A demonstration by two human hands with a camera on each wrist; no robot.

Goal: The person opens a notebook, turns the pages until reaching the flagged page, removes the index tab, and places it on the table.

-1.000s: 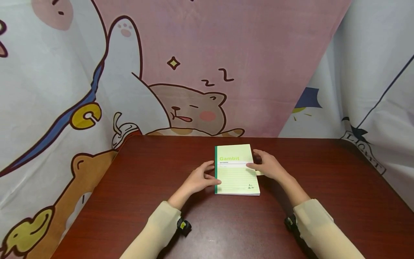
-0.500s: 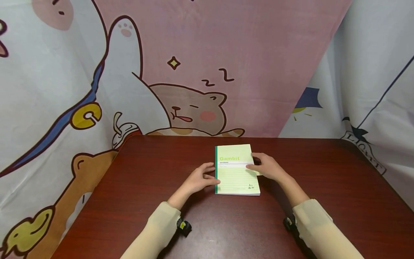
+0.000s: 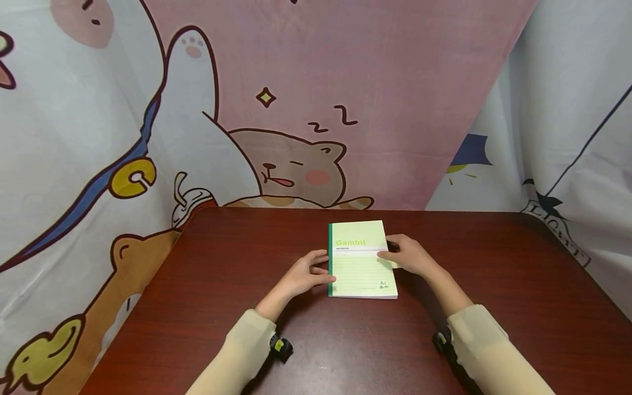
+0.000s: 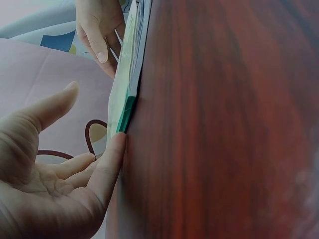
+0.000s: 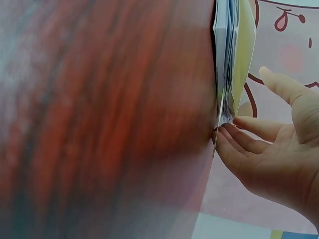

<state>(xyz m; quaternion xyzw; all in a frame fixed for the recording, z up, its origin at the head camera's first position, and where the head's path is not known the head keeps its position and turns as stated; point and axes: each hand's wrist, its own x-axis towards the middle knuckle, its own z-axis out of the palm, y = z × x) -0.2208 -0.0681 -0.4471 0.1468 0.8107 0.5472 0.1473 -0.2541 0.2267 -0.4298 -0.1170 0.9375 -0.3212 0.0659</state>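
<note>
A pale green notebook marked "Gambit" lies closed on the brown table, its dark green spine to the left. Beside that spine is my left hand, fingers extended; in the left wrist view a fingertip of the left hand touches the green spine, with the thumb held off the cover. On the opposite side, my right hand has its fingertips at the page edge, where a pale tab sticks out. The right wrist view shows the fingers of the right hand against the page edges, thumb raised clear.
The brown table reaches back to a cartoon-printed cloth hanging behind it. White printed fabric hangs at the right. A small black device is strapped at the left wrist, and another at the right.
My right hand's fingers have moved slightly down along the page edge and closer to it. The left hand and the notebook have stayed nearly in place.
</note>
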